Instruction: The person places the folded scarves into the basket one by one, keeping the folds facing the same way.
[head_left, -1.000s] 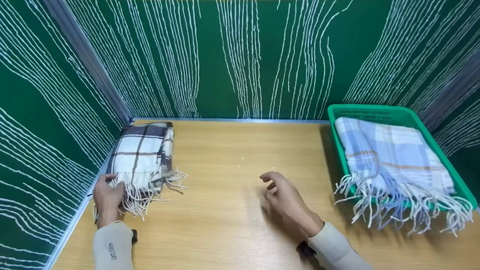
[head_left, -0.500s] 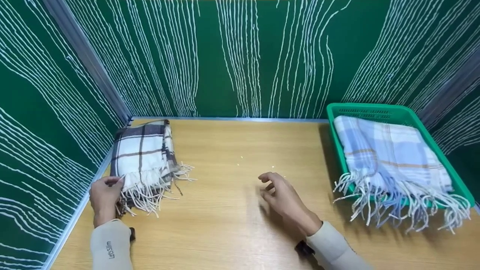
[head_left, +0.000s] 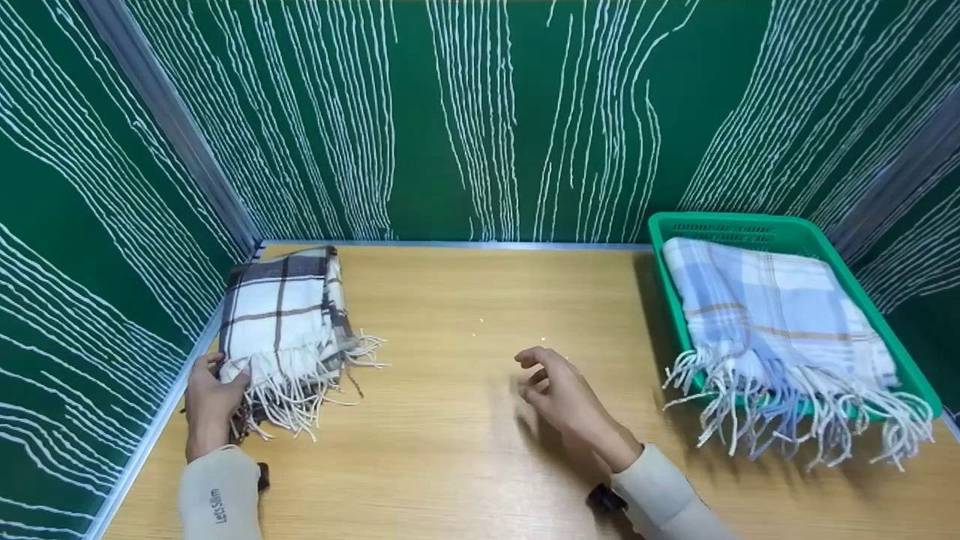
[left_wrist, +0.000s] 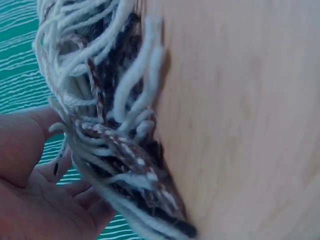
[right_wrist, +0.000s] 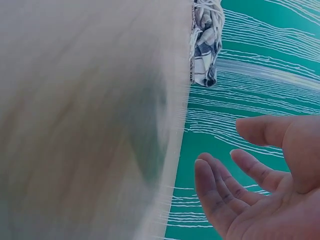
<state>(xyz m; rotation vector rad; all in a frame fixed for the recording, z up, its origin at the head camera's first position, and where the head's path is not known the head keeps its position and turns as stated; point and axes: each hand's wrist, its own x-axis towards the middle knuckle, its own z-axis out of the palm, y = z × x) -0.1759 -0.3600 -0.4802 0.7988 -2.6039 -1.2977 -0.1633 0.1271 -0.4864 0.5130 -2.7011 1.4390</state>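
A folded brown-and-white plaid scarf with white fringe (head_left: 274,319) lies at the table's left side, its fringed end toward me. My left hand (head_left: 212,401) is at its front left corner. The thumb lies along the fringed corner, and the fingers extend beside the left edge. In the left wrist view, white and dark brown tassels (left_wrist: 127,145) hang right at the thumb and loosely bent fingers, with green showing between them. My right hand (head_left: 566,397) hovers over the middle of the table, fingers relaxed, holding nothing.
At the right, a green plastic basket (head_left: 660,281) holds a folded blue-and-white plaid scarf (head_left: 787,315), its fringe hanging over the front rim. Green panels with white wavy lines (head_left: 412,120) wall in the wooden table (head_left: 420,450). Small white specks (head_left: 544,338) dot the tabletop.
My left hand pinched the plaid scarf's front left corner and drew it slightly right; now its thumb and fingers have spread at that corner. My right hand has stayed in place.
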